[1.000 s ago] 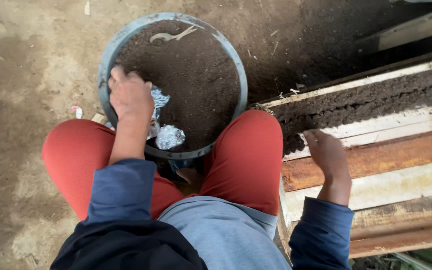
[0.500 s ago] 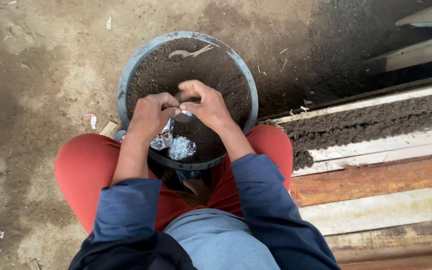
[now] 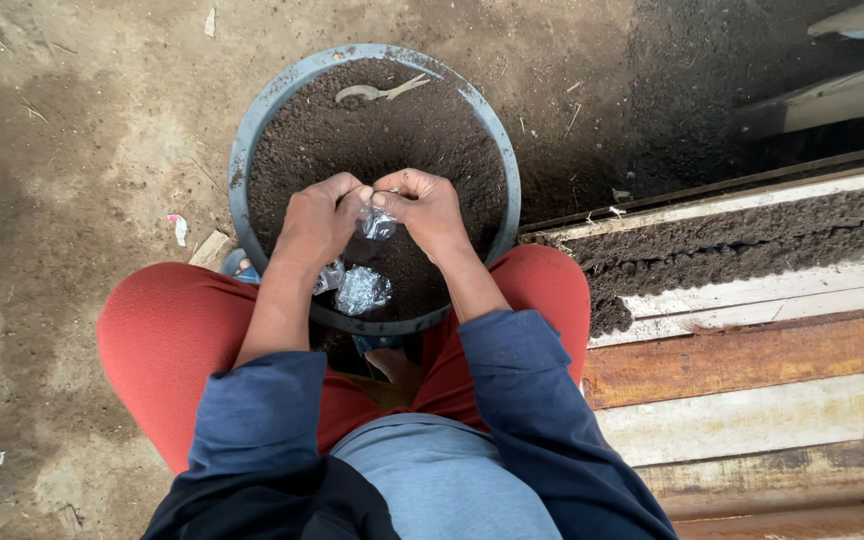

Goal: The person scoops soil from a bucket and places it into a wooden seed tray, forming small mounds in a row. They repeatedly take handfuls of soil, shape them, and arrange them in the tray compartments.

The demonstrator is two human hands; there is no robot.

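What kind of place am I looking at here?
Probably a plant nursery or farm shed: bare dirt floor, a round basin full of dark soil, and a wooden plank frame with a row of soil.

Bare hands, left hand (image 3: pixel 317 222) and right hand (image 3: pixel 425 208), below them long blue sleeves (image 3: pixel 252 410) pushed up short of the wrists, a paler blue-grey shirt front (image 3: pixel 432 480), a dark outer layer (image 3: pixel 252 500), and bright red trousers (image 3: pixel 167 335).
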